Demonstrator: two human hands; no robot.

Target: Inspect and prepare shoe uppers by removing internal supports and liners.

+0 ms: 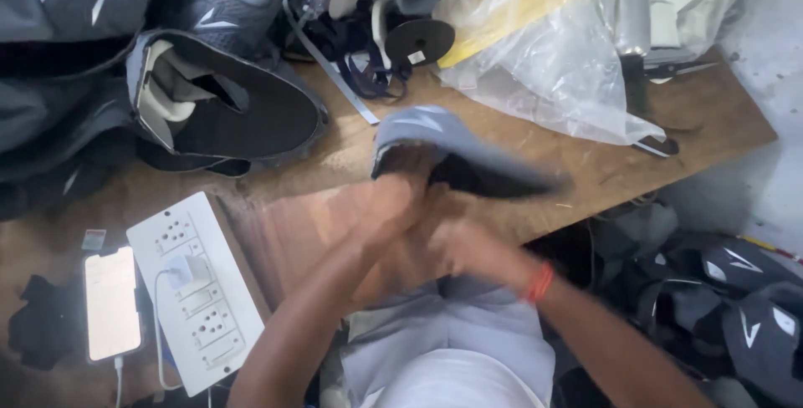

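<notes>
Right now both hands meet over the near edge of the wooden bench (585,165): my left hand (393,207) is clamped on the grey shoe upper (443,145), while my right hand (473,249) is too blurred to tell its grip. Soft, floppy fabric like this could slip loose, or sweep the crinkly plastic bag (552,57) just beyond.

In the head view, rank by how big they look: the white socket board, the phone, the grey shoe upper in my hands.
1. White socket board
2. Grey shoe upper, blurred and close in size, so unsure
3. Phone
</notes>
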